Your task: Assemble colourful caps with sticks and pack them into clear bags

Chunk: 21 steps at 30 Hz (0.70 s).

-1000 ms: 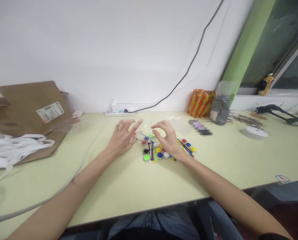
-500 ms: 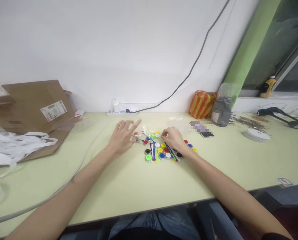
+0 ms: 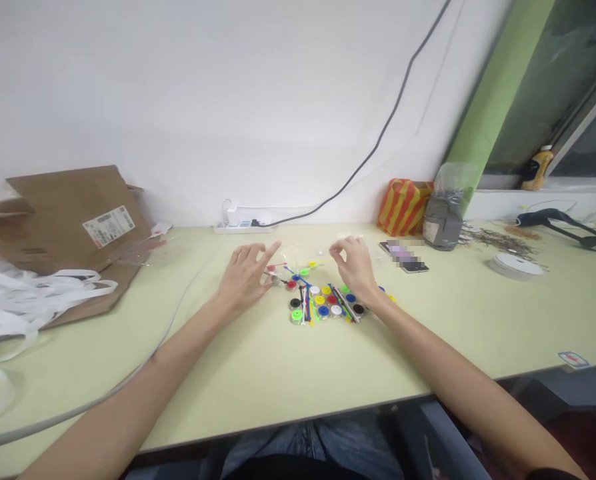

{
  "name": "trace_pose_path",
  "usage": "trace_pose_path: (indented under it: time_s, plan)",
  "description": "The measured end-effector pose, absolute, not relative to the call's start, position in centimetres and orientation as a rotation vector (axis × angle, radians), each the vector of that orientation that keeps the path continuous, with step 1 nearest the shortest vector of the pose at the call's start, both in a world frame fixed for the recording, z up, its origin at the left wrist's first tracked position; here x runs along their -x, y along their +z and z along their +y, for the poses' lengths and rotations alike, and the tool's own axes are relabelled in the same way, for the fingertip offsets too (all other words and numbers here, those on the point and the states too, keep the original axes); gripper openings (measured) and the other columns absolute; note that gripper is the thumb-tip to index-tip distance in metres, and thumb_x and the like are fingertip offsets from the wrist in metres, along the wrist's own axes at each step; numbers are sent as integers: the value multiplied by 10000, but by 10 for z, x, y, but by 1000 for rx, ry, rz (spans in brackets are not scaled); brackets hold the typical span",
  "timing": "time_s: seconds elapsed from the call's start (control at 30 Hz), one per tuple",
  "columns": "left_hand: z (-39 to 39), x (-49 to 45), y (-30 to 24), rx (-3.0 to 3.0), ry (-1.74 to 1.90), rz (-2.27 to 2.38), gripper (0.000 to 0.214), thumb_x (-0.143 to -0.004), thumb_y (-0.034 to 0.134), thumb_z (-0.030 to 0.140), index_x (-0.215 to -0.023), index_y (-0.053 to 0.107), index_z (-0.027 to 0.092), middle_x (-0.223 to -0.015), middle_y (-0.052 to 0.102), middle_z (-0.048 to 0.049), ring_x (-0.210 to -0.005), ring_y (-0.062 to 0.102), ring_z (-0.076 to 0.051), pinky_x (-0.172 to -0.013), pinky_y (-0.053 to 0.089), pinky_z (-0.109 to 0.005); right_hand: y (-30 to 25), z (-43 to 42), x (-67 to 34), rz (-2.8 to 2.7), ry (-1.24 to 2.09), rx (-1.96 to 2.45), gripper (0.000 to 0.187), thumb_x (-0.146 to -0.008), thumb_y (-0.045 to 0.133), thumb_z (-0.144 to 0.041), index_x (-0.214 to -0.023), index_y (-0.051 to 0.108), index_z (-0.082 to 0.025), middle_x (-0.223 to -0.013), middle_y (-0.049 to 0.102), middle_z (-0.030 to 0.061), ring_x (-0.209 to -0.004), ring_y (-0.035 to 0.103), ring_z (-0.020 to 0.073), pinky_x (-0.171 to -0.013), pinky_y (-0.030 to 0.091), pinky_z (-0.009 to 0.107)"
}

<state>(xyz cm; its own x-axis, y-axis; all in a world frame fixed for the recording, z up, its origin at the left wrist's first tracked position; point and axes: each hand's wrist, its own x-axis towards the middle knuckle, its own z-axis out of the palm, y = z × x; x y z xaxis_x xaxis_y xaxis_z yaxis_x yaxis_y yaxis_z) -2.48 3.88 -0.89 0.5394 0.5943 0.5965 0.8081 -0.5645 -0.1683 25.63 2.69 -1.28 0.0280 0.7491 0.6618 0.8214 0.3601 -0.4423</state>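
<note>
My left hand (image 3: 245, 270) is open, fingers apart, at the left side of a group of small plastic parts. Close to its thumb are a red disc (image 3: 291, 285) and a dark arrow-shaped pointer. My right hand (image 3: 354, 267) is above the group's right side, thumb and index finger pinched together. A small pale speck shows by those fingertips, too small to name. Below lie round discs, among them a yellow disc (image 3: 320, 300), a blue disc (image 3: 323, 311) and a black disc (image 3: 295, 303). Slim arrow-shaped pointers, including a white pointer (image 3: 305, 305), lie between them. My right hand hides some parts.
Against the wall are a power strip (image 3: 243, 228), a striped bag (image 3: 405, 207) and a grey bag (image 3: 442, 223). A phone (image 3: 413, 263) and a white spool (image 3: 515, 266) lie right. Left are a cardboard box (image 3: 78, 233), white straps (image 3: 28, 300) and a grey cable (image 3: 143, 360).
My right hand has lifted up and to the right, away from the pointers at the back of the group, uncovering discs there. My left hand has stayed almost still.
</note>
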Motion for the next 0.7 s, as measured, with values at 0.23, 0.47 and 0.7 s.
trace_pose_path:
  time_s: [0.23, 0.47, 0.7]
  plan:
    - [36, 21, -8, 2365, -798, -1176, 773, -789, 630, 221, -1519, 376, 216, -1235, 555, -144, -1145, 500, -339, -1014, 417, -497, 3, 5, -239, -1581, -1, 999, 131, -959, 520, -190, -892, 628, -220, -919, 596, 59, -886, 561, 215, -794, 469, 358]
    - [31, 13, -11, 2356, -963, -1159, 767, -811, 654, 277, -1511, 348, 209, -1247, 547, -128, -1139, 507, -309, -989, 417, -440, -6, -14, -202, -1747, 122, 799, 115, -938, 649, -215, -947, 754, -262, -867, 705, 37, -884, 589, 216, -838, 488, 378]
    - [29, 14, -10, 2303, -1032, -1109, 770, -852, 643, 334, -1534, 304, 222, -1217, 565, -132, -1082, 516, -308, -960, 414, -431, -7, -20, -198, -1948, 79, 813, 286, -921, 689, -332, -1206, 700, -310, -1132, 649, 66, -1082, 536, 238, -968, 471, 427]
